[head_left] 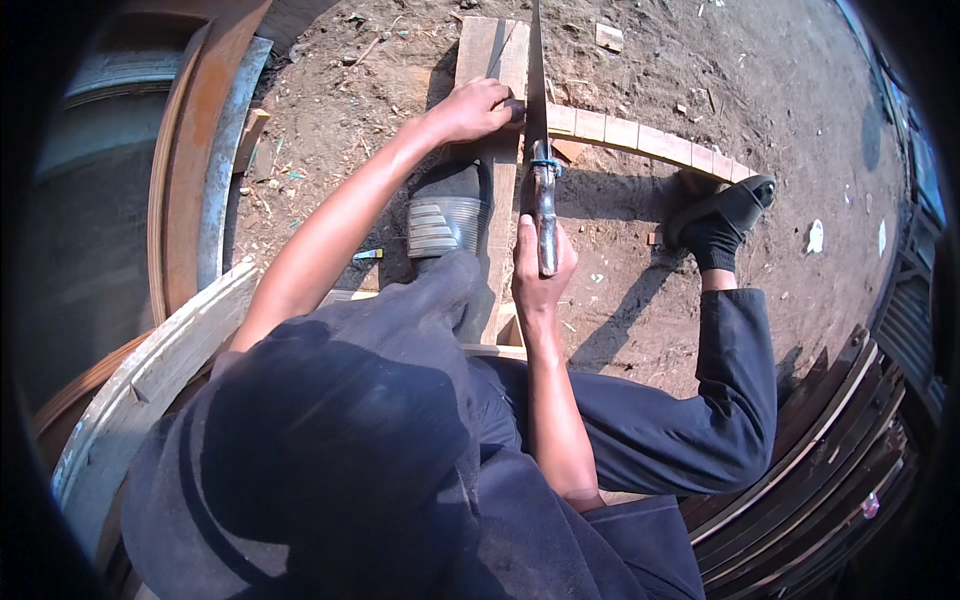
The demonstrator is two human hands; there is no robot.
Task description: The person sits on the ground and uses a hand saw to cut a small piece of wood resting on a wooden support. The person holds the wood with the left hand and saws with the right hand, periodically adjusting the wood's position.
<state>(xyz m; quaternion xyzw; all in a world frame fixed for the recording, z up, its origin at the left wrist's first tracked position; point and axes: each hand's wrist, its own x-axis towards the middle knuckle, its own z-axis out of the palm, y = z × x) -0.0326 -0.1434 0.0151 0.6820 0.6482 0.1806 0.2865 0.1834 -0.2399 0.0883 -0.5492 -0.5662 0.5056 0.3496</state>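
Observation:
My right hand (545, 262) is closed round the handle of a handsaw (537, 95), whose blade points away from me, its thin edge showing. Blue binding wraps the saw where blade meets handle. A narrow, slightly curved wooden strip (650, 141) with cross lines along it runs rightward from beside the blade. At the strip's left end my left hand (475, 110) is closed, pressing it over a long wooden plank (507, 175). Something dark shows at the left fingertips; I cannot make out what. Whether the saw teeth touch the strip is hidden.
My left shoe (448, 218) rests against the plank, and my right shoe (722, 215) is at the strip's far right end. Long boards (820, 450) are stacked at lower right. A curved pale board (150, 375) and brown frames (190, 170) stand at left. Wood scraps (609, 37) litter the dirt.

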